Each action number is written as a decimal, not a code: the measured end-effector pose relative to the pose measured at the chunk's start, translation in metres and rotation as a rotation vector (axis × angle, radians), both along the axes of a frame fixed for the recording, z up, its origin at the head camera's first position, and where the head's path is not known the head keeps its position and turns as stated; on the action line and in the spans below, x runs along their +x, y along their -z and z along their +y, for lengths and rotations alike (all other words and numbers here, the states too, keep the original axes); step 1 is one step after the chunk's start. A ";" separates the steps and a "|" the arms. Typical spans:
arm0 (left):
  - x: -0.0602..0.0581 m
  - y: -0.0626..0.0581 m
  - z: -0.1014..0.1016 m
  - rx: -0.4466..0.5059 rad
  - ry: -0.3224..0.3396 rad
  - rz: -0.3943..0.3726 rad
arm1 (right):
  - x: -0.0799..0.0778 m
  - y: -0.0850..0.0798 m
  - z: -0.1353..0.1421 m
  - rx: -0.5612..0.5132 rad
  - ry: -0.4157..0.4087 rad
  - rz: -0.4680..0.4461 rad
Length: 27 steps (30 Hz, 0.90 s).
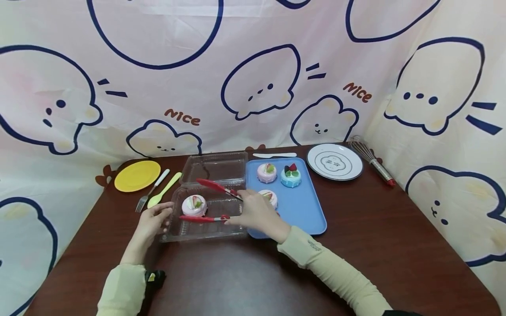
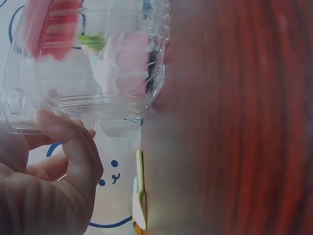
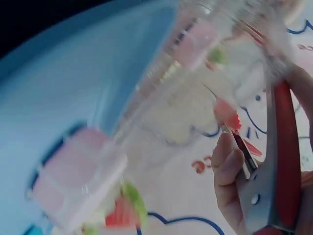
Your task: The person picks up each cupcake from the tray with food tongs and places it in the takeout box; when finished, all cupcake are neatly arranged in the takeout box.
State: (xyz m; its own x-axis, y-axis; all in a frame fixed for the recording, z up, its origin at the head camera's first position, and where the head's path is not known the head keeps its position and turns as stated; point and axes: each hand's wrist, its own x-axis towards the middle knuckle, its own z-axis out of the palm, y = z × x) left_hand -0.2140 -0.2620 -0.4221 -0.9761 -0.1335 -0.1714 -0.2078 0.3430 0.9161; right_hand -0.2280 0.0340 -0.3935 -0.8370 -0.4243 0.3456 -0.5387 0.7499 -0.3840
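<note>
red tongs (image 1: pixel 209 202) in right hand (image 1: pixel 257 213) stand spread, straddling pink cake (image 1: pixel 194 205) in clear container (image 1: pixel 205 221); left hand (image 1: pixel 152 221) pinches its rim, steadying it.

Head view high, facing down-forward over table (image 1: pixel 395 245); wrist views close, sharing clear container (image 1: pixel 205 228).

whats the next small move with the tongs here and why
Probably draw the tongs back out of the clear container: their arms stand spread apart around the pink cake, which already sits inside, while the left hand steadies the container's edge.
</note>
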 end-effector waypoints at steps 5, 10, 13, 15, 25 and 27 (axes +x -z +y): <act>0.002 0.001 0.001 -0.020 -0.018 -0.012 | 0.008 -0.008 0.031 -0.074 -0.037 0.105; 0.000 0.002 0.001 -0.021 -0.012 0.000 | 0.010 -0.008 0.071 -0.112 -0.017 0.150; -0.001 0.001 0.001 -0.018 -0.008 0.003 | 0.014 -0.006 0.096 -0.101 0.042 0.148; 0.000 0.002 0.001 -0.018 -0.008 0.002 | 0.018 -0.005 0.112 -0.086 0.089 0.133; -0.001 0.001 0.002 -0.014 -0.003 -0.008 | 0.030 0.002 0.169 -0.064 0.251 0.034; -0.001 0.001 0.002 -0.013 -0.003 -0.008 | 0.030 0.004 0.174 -0.045 0.262 0.028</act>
